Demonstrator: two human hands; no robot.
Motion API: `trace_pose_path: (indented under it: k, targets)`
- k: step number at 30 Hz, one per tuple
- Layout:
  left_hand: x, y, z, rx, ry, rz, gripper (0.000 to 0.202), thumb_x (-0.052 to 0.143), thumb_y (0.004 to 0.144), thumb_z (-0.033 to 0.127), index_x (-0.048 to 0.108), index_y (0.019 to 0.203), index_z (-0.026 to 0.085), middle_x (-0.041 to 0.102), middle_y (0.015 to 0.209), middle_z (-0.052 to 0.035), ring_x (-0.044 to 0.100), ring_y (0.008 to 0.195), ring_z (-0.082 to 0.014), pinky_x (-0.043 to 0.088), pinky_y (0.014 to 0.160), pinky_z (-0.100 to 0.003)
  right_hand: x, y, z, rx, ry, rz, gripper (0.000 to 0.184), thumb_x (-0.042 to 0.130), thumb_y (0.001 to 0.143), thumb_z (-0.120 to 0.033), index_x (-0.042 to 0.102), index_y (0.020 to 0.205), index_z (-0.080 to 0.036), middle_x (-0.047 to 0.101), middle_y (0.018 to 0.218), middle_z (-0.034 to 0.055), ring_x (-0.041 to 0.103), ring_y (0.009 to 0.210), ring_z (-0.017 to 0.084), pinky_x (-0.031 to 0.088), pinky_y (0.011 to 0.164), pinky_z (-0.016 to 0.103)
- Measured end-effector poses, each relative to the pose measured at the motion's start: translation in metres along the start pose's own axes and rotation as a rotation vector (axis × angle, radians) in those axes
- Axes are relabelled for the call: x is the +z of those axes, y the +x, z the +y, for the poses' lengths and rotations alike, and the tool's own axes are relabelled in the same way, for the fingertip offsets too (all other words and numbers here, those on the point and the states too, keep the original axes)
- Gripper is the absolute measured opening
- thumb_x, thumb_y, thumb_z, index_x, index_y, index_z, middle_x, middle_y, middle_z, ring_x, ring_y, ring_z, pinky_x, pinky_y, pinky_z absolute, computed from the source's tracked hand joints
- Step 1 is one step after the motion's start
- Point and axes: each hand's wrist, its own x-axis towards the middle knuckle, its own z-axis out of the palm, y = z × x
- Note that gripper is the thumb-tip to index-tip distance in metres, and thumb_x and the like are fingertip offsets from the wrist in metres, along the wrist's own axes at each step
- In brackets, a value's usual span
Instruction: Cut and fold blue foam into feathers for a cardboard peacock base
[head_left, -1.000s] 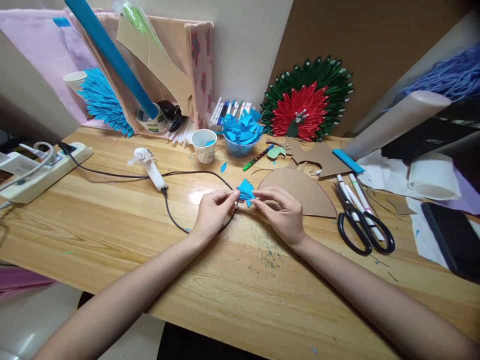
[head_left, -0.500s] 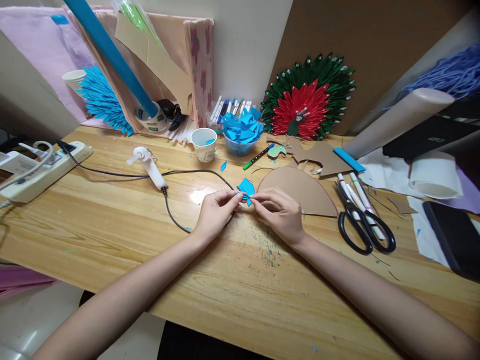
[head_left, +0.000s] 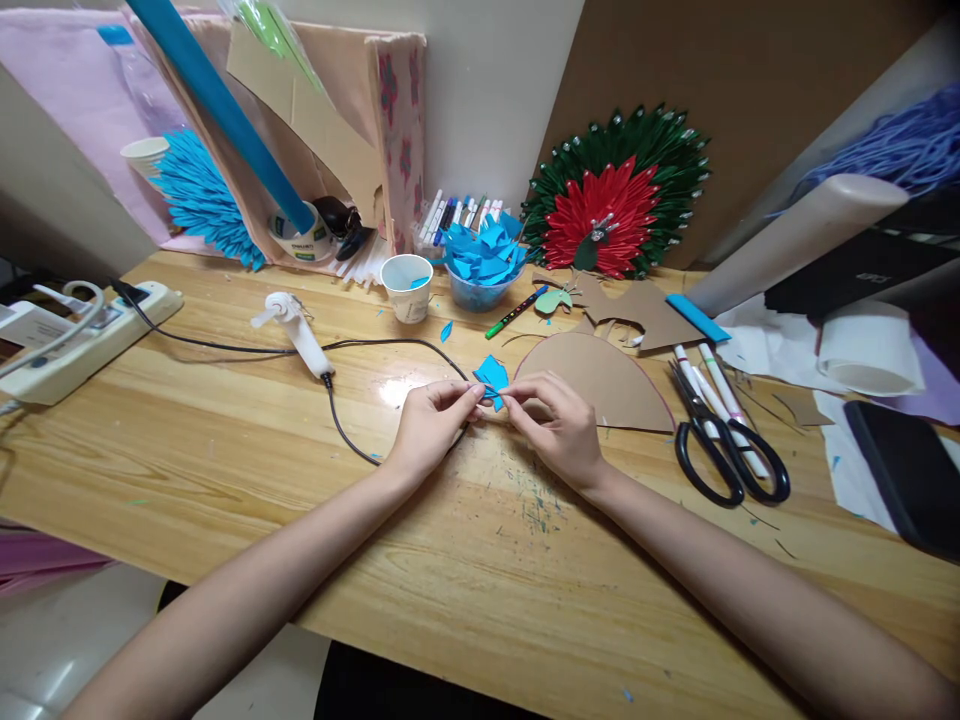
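Small blue piece [head_left: 491, 373], pinched.
From here, I have my left hand [head_left: 429, 428] and right hand [head_left: 561, 428] closed on it (folds partly hidden) above the surface [head_left: 480, 580].

Blue paper [head_left: 490, 372]; brown cardboard half-disc [head_left: 601, 378], magenta-edged.

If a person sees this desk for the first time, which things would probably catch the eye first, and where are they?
Probably first is the round, layered red and dark-green ornament, standing at the back of the pale wooden desk, right of centre. Next may come the small, bright blue folded piece near the middle, held by the left hand and right hand. Behind it, the clear round bowl heaped with blue pieces also stands out.
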Motion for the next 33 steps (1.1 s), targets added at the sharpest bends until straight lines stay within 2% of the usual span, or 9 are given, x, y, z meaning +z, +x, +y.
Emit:
trace_pose_path:
  k: [8, 23, 33]
  targets:
    - [0.000, 0.000, 0.008, -0.029, -0.045, 0.044, 0.022, 0.071, 0.065, 0.034, 0.070, 0.070, 0.013, 0.066, 0.062, -0.0027, 0.057, 0.056, -0.0112, 0.047, 0.058, -0.023, 0.000, 0.001, -0.001, 0.070, 0.032, 0.074, 0.008, 0.061, 0.080, -0.021, 0.069, 0.082, -0.022, 0.069, 0.078, 0.0036, 0.062, 0.073, 0.018, 0.050, 0.069, 0.034]
    - [0.001, -0.001, 0.009, -0.048, -0.076, 0.036, 0.021, 0.072, 0.065, 0.033, 0.070, 0.068, 0.012, 0.066, 0.060, -0.0017, 0.056, 0.055, -0.0094, 0.046, 0.059, -0.021, 0.000, 0.002, -0.002, 0.038, -0.019, 0.049, 0.006, 0.060, 0.081, -0.019, 0.064, 0.077, -0.020, 0.065, 0.073, 0.0024, 0.058, 0.071, 0.017, 0.046, 0.068, 0.032]
    - [-0.011, 0.006, 0.008, -0.065, -0.086, 0.120, 0.032, 0.073, 0.063, 0.040, 0.070, 0.074, 0.011, 0.066, 0.064, -0.0036, 0.057, 0.056, -0.0101, 0.044, 0.052, -0.020, 0.001, 0.000, 0.001, 0.138, 0.056, 0.160, 0.008, 0.059, 0.082, -0.021, 0.067, 0.083, -0.020, 0.067, 0.081, 0.0037, 0.061, 0.076, 0.017, 0.048, 0.072, 0.032]
